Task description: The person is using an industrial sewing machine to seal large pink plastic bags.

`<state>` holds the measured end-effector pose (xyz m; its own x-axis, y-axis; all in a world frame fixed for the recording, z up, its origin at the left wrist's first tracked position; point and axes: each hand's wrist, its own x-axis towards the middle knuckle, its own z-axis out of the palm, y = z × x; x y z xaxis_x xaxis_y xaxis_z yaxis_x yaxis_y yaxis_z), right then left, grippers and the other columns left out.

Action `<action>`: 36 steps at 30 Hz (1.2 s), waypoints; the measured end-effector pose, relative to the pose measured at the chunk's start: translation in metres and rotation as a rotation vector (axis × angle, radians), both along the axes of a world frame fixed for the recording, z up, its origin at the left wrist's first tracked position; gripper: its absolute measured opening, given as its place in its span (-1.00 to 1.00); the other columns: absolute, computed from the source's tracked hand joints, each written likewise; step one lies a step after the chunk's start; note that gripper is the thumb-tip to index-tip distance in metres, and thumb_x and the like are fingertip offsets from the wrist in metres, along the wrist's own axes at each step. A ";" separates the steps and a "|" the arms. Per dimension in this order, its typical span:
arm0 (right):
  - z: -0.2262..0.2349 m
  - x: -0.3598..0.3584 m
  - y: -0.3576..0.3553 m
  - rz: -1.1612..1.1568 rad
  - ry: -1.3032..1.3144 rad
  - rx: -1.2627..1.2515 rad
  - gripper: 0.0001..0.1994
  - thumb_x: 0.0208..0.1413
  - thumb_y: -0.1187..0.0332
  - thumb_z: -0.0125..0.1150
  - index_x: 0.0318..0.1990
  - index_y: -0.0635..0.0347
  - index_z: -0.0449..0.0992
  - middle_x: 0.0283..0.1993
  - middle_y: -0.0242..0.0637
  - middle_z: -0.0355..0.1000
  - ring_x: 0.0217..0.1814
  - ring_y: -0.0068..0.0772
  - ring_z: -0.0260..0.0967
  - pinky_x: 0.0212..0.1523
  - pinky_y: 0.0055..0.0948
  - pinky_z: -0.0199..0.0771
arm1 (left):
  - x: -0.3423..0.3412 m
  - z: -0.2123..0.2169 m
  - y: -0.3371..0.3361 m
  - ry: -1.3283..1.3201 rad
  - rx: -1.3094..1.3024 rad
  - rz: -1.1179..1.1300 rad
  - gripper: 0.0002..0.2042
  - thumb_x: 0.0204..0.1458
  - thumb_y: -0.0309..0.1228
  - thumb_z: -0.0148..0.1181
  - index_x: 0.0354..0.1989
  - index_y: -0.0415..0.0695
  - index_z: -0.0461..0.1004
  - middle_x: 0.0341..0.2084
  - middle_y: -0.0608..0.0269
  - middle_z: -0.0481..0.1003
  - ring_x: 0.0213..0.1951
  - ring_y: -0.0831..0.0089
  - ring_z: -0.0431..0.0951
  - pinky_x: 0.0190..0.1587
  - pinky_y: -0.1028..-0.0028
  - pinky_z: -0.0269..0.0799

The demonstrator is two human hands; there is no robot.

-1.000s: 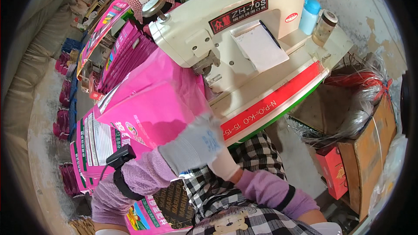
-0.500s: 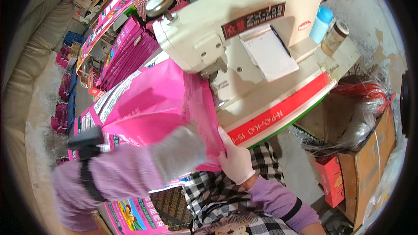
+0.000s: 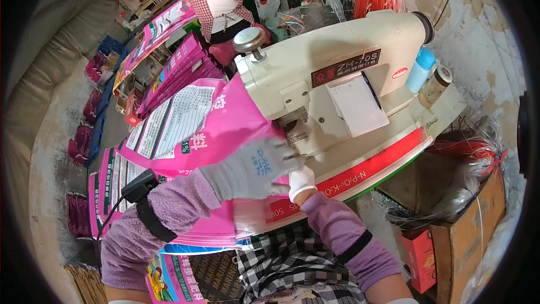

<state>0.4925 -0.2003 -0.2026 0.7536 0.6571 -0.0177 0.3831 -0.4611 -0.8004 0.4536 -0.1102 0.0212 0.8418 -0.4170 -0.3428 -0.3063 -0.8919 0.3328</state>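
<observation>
A pink printed bag [image 3: 239, 107] lies spread under the head of a cream-coloured sewing machine [image 3: 270, 90], at the left of its bed. My left hand [image 3: 259, 166], in a grey glove, rests across the bag with its fingers spread toward the needle area. Just right of those fingertips, my right hand [image 3: 302, 183] in a white glove is closed at the bag's edge, close below the presser foot. Its fingertips are partly covered by the left hand. More pink bags [image 3: 208, 228] lie stacked beneath, at my lap.
A notepad with a pen [image 3: 360, 104] lies against the machine. Behind it stand a blue bottle [image 3: 421, 70] and a jar [image 3: 436, 85]. A cardboard box [image 3: 455, 247] with clear strands is at right. Another person [image 3: 216, 5] works beyond folded bag stacks [image 3: 177, 73].
The bag's raised, folded part has been laid flatter, showing its printed side. My left hand has moved right and up with fingers spreading; my right hand has moved up toward the needle.
</observation>
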 end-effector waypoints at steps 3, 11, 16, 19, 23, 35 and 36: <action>-0.012 -0.014 -0.018 0.136 -0.270 -0.159 -0.64 0.12 0.05 0.10 -0.07 0.06 0.57 -0.17 -0.16 0.57 -0.23 0.03 0.53 -0.03 -0.07 0.47 | 0.007 0.021 -0.018 -0.725 -0.204 -0.254 -0.70 -0.07 -0.10 0.28 -0.24 0.02 0.60 -0.40 0.14 0.55 -0.25 0.24 0.55 -0.14 0.14 0.47; 0.088 -0.014 -0.023 -0.016 0.548 0.286 -0.30 -0.02 0.24 0.24 0.34 0.10 0.21 -0.36 -0.01 0.53 -0.28 0.08 0.50 -0.15 -0.15 0.47 | -0.113 -0.045 -0.016 -0.271 0.391 0.003 -0.78 0.11 -0.26 0.08 -0.44 -0.11 0.53 -0.60 0.24 0.52 -0.62 0.22 0.53 -0.54 0.18 0.41; 0.069 -0.009 -0.042 0.003 0.472 0.341 -0.51 0.27 0.09 0.05 0.13 0.35 0.42 -0.11 -0.17 0.55 -0.13 -0.38 0.48 -0.08 -0.36 0.46 | -0.137 -0.057 -0.049 0.298 -0.272 0.787 -0.51 0.13 0.10 0.11 -0.10 -0.12 0.53 -0.37 0.02 0.57 -0.25 0.11 0.60 -0.10 0.25 0.48; 0.093 -0.014 -0.048 -0.219 1.045 0.501 -0.53 0.27 0.14 0.09 0.15 0.36 0.39 -0.07 -0.24 0.50 -0.06 -0.47 0.43 -0.03 -0.46 0.42 | -0.135 -0.068 -0.052 0.113 -0.570 0.945 -0.46 0.07 0.03 0.25 0.05 -0.15 0.44 -0.32 0.05 0.58 -0.20 0.18 0.60 -0.07 0.29 0.47; 0.060 -0.013 -0.046 -0.009 0.606 0.520 -0.52 0.23 0.20 0.16 0.18 0.36 0.36 -0.03 -0.20 0.48 -0.04 -0.45 0.42 0.00 -0.43 0.41 | -0.118 -0.074 -0.049 0.362 -1.081 1.124 -0.41 0.03 -0.26 0.39 0.20 -0.18 0.30 -0.18 0.27 0.55 -0.13 0.53 0.53 -0.02 0.46 0.44; 0.051 -0.074 -0.159 0.457 0.024 -0.165 -0.76 0.14 0.11 0.14 -0.28 0.08 0.52 -0.36 -0.09 0.50 -0.17 0.07 0.49 -0.15 -0.14 0.48 | -0.194 -0.077 -0.083 -0.230 -0.058 0.300 -0.54 0.01 -0.14 0.29 -0.01 -0.20 0.48 -0.15 0.02 0.51 -0.10 0.18 0.53 -0.02 0.30 0.45; 0.095 -0.082 -0.171 0.592 -0.029 -0.403 -0.72 0.12 0.17 0.15 -0.12 0.10 0.58 -0.13 -0.14 0.53 -0.02 -0.08 0.44 0.02 -0.13 0.43 | -0.216 -0.082 -0.095 -0.399 -0.256 0.352 -0.68 0.04 -0.26 0.22 -0.09 -0.18 0.49 -0.28 0.05 0.52 -0.23 0.14 0.52 -0.15 0.30 0.45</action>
